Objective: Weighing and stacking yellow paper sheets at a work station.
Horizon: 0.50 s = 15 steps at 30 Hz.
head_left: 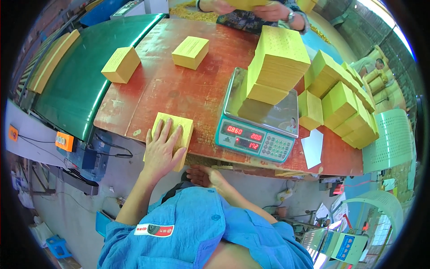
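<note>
My left hand (165, 145) lies flat with its fingers spread on top of a block of yellow paper (187, 131) at the table's near edge. The block juts out past that edge. Below the edge, my right hand (204, 175) hangs with its fingers loosely apart and nothing in it. Right of the middle stands a teal digital scale (255, 139) with lit red figures. On its steel pan (286, 119) rests a tall stack of yellow paper (271, 67).
Two smaller yellow paper blocks, one at the left (121, 65) and one further back (191, 52), sit on the red table (179, 96). A green conveyor belt (85, 67) adjoins at left. More yellow stacks (340, 105) and a white sheet (312, 149) lie right. Across, a co-worker's hands (271, 11) hold yellow paper.
</note>
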Each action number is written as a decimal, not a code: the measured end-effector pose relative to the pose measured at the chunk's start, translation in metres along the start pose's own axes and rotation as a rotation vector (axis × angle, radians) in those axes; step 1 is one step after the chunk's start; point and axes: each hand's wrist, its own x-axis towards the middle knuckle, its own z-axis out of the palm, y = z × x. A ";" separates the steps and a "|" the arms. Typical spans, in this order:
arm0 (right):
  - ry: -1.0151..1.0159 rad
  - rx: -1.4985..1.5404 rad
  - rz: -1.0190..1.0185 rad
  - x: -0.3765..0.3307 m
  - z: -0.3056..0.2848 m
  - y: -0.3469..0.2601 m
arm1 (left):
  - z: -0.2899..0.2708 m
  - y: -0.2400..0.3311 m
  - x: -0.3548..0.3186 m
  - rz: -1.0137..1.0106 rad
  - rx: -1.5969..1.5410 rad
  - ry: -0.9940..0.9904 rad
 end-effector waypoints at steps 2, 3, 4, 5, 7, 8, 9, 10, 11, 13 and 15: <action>-0.001 0.004 0.002 0.000 -0.002 0.002 | 0.000 0.000 0.000 0.009 0.000 -0.002; 0.000 0.014 -0.006 -0.001 -0.002 0.003 | 0.001 0.000 -0.001 0.008 -0.003 -0.002; 0.000 0.026 -0.019 -0.001 -0.002 0.002 | 0.001 0.000 0.000 0.008 -0.006 -0.004; 0.002 0.026 -0.025 -0.001 -0.003 0.003 | 0.001 0.000 0.001 0.008 -0.010 -0.005; -0.002 0.041 -0.022 0.001 -0.005 0.005 | 0.003 0.000 0.001 0.014 -0.006 -0.001; -0.001 0.044 -0.033 0.000 -0.004 0.006 | 0.003 0.000 0.001 0.014 0.000 0.002; 0.005 0.046 -0.029 0.000 -0.004 0.006 | 0.003 0.001 0.000 0.026 -0.001 0.004; 0.009 0.048 -0.028 0.000 -0.003 0.005 | 0.002 0.001 0.000 0.020 -0.001 0.004; 0.009 0.053 -0.042 -0.001 -0.002 0.004 | 0.002 0.002 0.001 0.015 -0.001 0.004; 0.028 0.058 -0.027 -0.004 0.001 0.004 | 0.001 0.003 0.000 0.023 0.004 0.005; 0.030 0.048 -0.042 -0.004 0.001 0.003 | 0.001 0.004 0.000 0.030 0.010 0.006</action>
